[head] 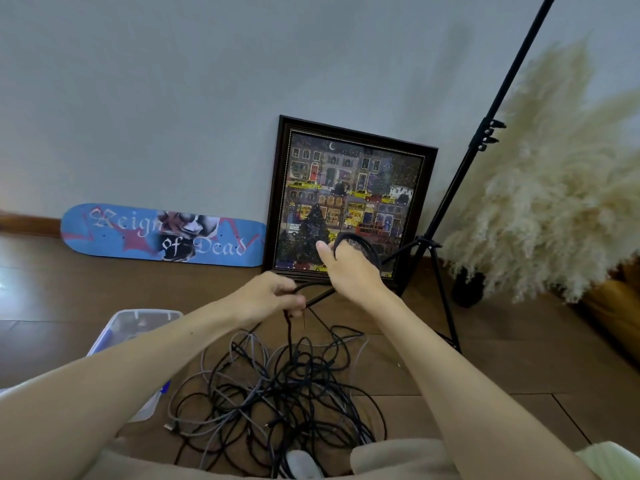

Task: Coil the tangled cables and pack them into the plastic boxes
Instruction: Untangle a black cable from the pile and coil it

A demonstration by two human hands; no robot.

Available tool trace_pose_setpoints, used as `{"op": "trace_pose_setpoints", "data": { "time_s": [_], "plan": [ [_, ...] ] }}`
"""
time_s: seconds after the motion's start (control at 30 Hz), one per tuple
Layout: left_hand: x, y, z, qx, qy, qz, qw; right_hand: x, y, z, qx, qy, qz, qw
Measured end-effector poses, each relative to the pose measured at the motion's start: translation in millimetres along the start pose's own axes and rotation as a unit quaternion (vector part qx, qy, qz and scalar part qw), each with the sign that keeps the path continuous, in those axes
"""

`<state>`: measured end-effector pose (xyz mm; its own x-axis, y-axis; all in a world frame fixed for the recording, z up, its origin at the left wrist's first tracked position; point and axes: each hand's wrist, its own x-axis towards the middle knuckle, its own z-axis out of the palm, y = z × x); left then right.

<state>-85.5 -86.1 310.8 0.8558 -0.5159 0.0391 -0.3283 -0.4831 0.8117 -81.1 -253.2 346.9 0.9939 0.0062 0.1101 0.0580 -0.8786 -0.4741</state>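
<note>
floor: brown wood-plank floor [485, 368], everything sits on it
plumes: big bunch of cream fluffy pampas plumes [554, 209], far right, in a dark pot
stand: black metal tripod light stand [485, 133], just left of the plumes, legs spread on the floor
picture: dark-framed picture of a night city street [349, 195], leaning on the wall behind the hands
deck: blue skateboard deck with white lettering [159, 233], on its edge against the wall, left of the picture
pile: tangled heap of black and grey cables [277, 393], on the floor between the forearms, near the person's lap
box: clear plastic storage box [145, 311], just left of the pile, partly hidden by the left forearm; contents can't tell
right hand [349, 268]: raised in front of the picture, fingers curled through a small loop of thin black cable [363, 242]
left hand [273, 296]: lower, fingers closed around the same black cable; from there it drops into the pile
</note>
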Motion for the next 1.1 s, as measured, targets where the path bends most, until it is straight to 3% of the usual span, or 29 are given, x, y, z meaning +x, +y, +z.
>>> {"op": "trace_pose_setpoints", "data": {
  "time_s": [0.1, 0.17, 0.23, 0.4, 0.5, 0.57, 0.63, 0.77, 0.87, 1.1],
  "plan": [
    [-0.5, 10.5, -7.1, 0.061, 0.144, 0.075, 0.985, -2.3, 0.1, 3.1, 0.054, -0.021, 0.018, 0.998],
    [-1.1, 20.6, -17.8, 0.069, 0.175, 0.140, 0.972, -5.4, -2.0, 4.2, 0.140, -0.065, 0.035, 0.987],
    [-0.8, 25.2, -29.3, 0.037, 0.196, 0.156, 0.967, -6.9, -5.7, 5.1, 0.247, -0.168, 0.062, 0.952],
    [-3.9, 19.4, -47.6, -0.104, 0.171, 0.075, 0.977, -10.4, -22.0, 1.5, 0.369, -0.403, 0.043, 0.836],
    [-8.3, 9.6, -49.0, -0.196, 0.127, 0.029, 0.972, -16.3, -32.3, -2.3, 0.357, -0.450, 0.016, 0.818],
    [-9.4, 6.7, -47.1, -0.251, 0.108, 0.013, 0.962, -19.5, -36.4, -2.2, 0.373, -0.445, 0.006, 0.814],
    [-10.8, 6.6, -44.7, -0.303, 0.091, 0.000, 0.949, -21.1, -38.4, -1.2, 0.432, -0.438, 0.009, 0.788],
    [-8.7, 4.2, -33.9, -0.350, 0.082, -0.030, 0.933, -18.3, -38.0, -3.0, 0.581, -0.439, 0.005, 0.686],
    [-3.3, -4.6, -20.9, -0.273, 0.056, -0.072, 0.958, -15.3, -35.5, -7.4, 0.664, -0.408, -0.016, 0.626],
    [5.7, -4.8, 9.8, -0.210, 0.005, -0.071, 0.975, -17.2, -19.7, -16.8, 0.745, -0.229, 0.008, 0.627]
  ]
}}
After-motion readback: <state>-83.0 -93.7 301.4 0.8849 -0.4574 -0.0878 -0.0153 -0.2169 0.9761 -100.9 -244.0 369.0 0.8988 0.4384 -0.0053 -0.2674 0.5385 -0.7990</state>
